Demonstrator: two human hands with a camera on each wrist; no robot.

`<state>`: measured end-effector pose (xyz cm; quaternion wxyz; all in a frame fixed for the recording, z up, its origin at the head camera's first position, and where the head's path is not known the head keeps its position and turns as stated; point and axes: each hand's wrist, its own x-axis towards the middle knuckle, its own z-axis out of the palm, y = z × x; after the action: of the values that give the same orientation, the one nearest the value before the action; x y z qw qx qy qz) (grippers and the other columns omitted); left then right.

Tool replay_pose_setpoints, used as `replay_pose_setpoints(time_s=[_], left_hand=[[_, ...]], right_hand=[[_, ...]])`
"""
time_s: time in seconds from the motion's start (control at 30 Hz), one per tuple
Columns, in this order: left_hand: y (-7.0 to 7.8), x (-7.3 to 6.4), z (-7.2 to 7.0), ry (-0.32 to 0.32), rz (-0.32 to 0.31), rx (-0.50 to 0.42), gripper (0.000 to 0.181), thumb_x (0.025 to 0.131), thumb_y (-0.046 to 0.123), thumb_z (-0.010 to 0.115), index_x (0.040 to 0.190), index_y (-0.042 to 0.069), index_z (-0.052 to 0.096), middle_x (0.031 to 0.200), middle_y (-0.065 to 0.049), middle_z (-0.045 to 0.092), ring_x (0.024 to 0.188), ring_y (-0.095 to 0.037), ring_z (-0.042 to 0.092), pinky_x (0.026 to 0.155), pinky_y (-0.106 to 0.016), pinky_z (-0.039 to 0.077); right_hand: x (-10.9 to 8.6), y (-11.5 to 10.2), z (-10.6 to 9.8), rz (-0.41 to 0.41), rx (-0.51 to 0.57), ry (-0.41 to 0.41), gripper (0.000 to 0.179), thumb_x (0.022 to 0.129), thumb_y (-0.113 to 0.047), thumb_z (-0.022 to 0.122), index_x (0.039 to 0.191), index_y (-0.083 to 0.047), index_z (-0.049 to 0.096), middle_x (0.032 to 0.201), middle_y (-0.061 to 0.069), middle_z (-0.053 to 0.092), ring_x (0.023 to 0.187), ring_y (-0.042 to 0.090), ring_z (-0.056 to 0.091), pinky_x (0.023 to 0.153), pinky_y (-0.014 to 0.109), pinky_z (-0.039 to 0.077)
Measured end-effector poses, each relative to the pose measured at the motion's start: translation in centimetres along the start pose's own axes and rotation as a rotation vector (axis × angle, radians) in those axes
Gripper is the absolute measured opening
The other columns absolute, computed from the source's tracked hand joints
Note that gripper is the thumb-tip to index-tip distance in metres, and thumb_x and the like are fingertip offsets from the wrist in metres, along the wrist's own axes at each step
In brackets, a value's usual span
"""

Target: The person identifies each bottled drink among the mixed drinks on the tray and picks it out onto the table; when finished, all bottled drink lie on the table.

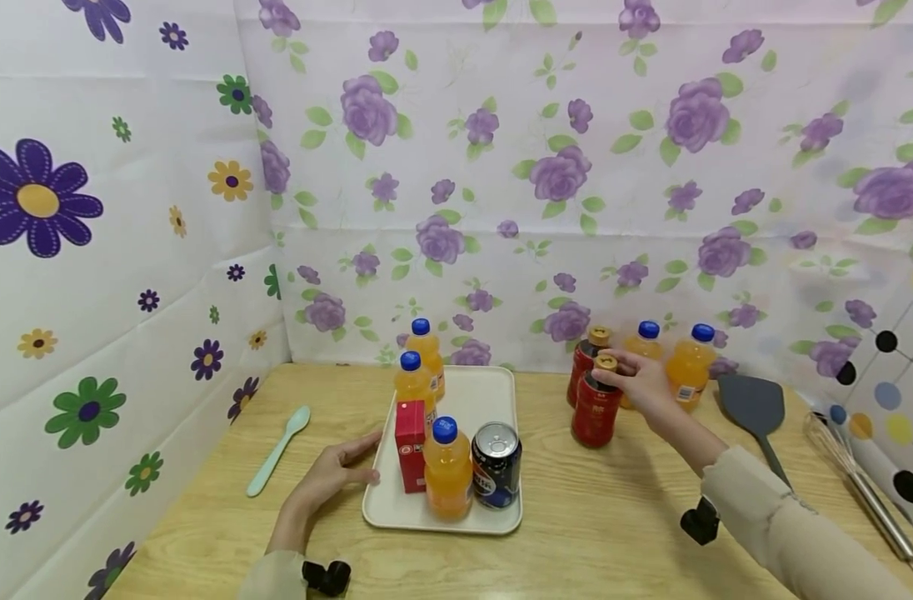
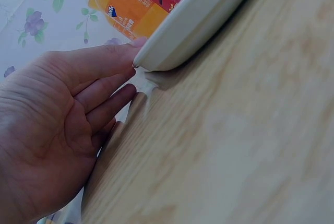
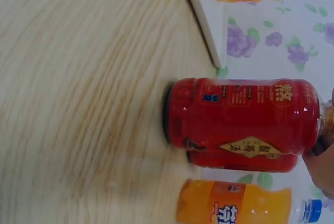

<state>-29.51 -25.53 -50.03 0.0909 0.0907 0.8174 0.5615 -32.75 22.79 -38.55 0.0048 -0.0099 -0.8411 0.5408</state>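
My right hand [image 1: 646, 379] pinches the gold cap of a red-labelled drink bottle [image 1: 596, 408], which stands upright at the table surface. A second red bottle [image 1: 579, 372] is just behind it, partly hidden. My left hand [image 1: 335, 475] lies at the left side of a white tray [image 1: 486, 527], its fairly straight fingers touching the rim [image 2: 156, 51]. On the tray stand a red carton [image 1: 410, 454], a dark soda can [image 1: 496, 467] and an orange soda bottle [image 1: 448, 475] at the front. Two more orange bottles [image 1: 414, 383] stand behind them.
Right of the red bottles are two orange soda bottles [image 1: 689, 367] with blue caps. Further right lie a grey spatula [image 1: 752, 404] and a whisk [image 1: 869, 492]. A pale green spoon [image 1: 280, 450] rests left of the tray. Flowered cloth [image 1: 456, 183] hangs behind the table.
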Motion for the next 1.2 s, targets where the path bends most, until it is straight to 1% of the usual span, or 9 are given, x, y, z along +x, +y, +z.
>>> replay_pose_setpoints(time_s=[0.13, 0.37, 0.47, 0.6, 0.7, 0.83, 0.97, 1.1, 1.2], left_hand=[[0.2, 0.1, 0.0, -0.022, 0.016, 0.009, 0.072, 0.081, 0.016, 0.077, 0.145, 0.006, 0.046, 0.154, -0.012, 0.041, 0.148, -0.034, 0.028, 0.122, -0.053, 0.022], [0.5, 0.0, -0.1, -0.017, 0.015, -0.005, 0.072, 0.081, 0.015, 0.077, 0.145, 0.005, 0.046, 0.154, -0.013, 0.041, 0.148, -0.034, 0.028, 0.122, -0.054, 0.023], [0.6, 0.0, -0.1, -0.018, 0.016, -0.005, 0.072, 0.081, 0.016, 0.077, 0.145, 0.006, 0.046, 0.153, -0.013, 0.041, 0.148, -0.034, 0.029, 0.122, -0.054, 0.023], [0.5, 0.1, 0.0, -0.023, 0.021, -0.004, 0.071, 0.082, 0.015, 0.077, 0.145, 0.006, 0.046, 0.154, -0.012, 0.04, 0.148, -0.034, 0.028, 0.122, -0.053, 0.021], [0.5, -0.1, -0.1, -0.019, 0.02, -0.004, 0.071, 0.081, 0.014, 0.077, 0.145, 0.004, 0.046, 0.154, -0.013, 0.04, 0.148, -0.035, 0.027, 0.122, -0.054, 0.02], [0.5, -0.1, 0.0, -0.009, 0.012, -0.004, 0.071, 0.081, 0.013, 0.077, 0.144, 0.003, 0.046, 0.153, -0.014, 0.04, 0.148, -0.036, 0.027, 0.122, -0.055, 0.02], [0.4, 0.0, 0.0, 0.0, 0.0, 0.005, 0.072, 0.081, 0.016, 0.078, 0.144, 0.005, 0.046, 0.153, -0.012, 0.041, 0.148, -0.035, 0.028, 0.122, -0.055, 0.02], [0.2, 0.0, 0.0, 0.006, -0.006, 0.007, 0.071, 0.08, 0.017, 0.078, 0.144, 0.007, 0.048, 0.153, -0.011, 0.043, 0.147, -0.033, 0.03, 0.122, -0.053, 0.023], [0.1, 0.1, 0.0, 0.004, -0.002, 0.005, 0.071, 0.08, 0.016, 0.079, 0.143, 0.007, 0.049, 0.152, -0.012, 0.044, 0.146, -0.033, 0.032, 0.122, -0.052, 0.024]], right_hand=[[-0.3, 0.3, -0.2, 0.006, -0.006, 0.011, 0.062, 0.093, -0.033, 0.066, 0.146, -0.009, 0.045, 0.152, 0.019, 0.041, 0.138, 0.036, 0.044, 0.108, 0.048, 0.047], [-0.3, 0.1, 0.0, -0.022, -0.017, 0.027, 0.063, 0.09, -0.037, 0.069, 0.144, -0.01, 0.048, 0.142, 0.019, 0.054, 0.127, 0.029, 0.055, 0.095, 0.03, 0.053], [-0.4, 0.1, -0.1, -0.028, -0.016, 0.021, 0.063, 0.091, -0.037, 0.068, 0.144, -0.01, 0.048, 0.144, 0.02, 0.052, 0.128, 0.031, 0.054, 0.096, 0.034, 0.053], [-0.4, 0.2, -0.3, -0.048, 0.011, -0.011, 0.06, 0.093, -0.033, 0.065, 0.145, -0.01, 0.046, 0.152, 0.017, 0.044, 0.137, 0.033, 0.045, 0.106, 0.044, 0.048], [-0.1, -0.3, -0.3, -0.072, 0.037, -0.022, 0.056, 0.095, -0.033, 0.062, 0.144, -0.01, 0.047, 0.152, 0.015, 0.045, 0.138, 0.032, 0.044, 0.111, 0.044, 0.044], [0.6, -2.1, 0.1, -0.126, 0.041, 0.016, 0.056, 0.095, -0.039, 0.061, 0.142, -0.009, 0.05, 0.145, 0.014, 0.053, 0.133, 0.029, 0.05, 0.111, 0.042, 0.045], [1.8, -4.9, 1.3, -0.178, 0.073, 0.03, 0.057, 0.094, -0.043, 0.061, 0.139, -0.008, 0.052, 0.143, 0.014, 0.055, 0.13, 0.025, 0.053, 0.114, 0.044, 0.042], [3.0, -7.7, 3.5, -0.203, 0.154, 0.013, 0.051, 0.095, -0.035, 0.062, 0.137, -0.007, 0.054, 0.143, 0.015, 0.055, 0.124, 0.017, 0.057, 0.113, 0.038, 0.044], [4.0, -9.3, 5.6, -0.221, 0.212, -0.008, 0.047, 0.096, -0.025, 0.063, 0.137, -0.004, 0.054, 0.142, 0.016, 0.056, 0.124, 0.018, 0.058, 0.113, 0.036, 0.044]])
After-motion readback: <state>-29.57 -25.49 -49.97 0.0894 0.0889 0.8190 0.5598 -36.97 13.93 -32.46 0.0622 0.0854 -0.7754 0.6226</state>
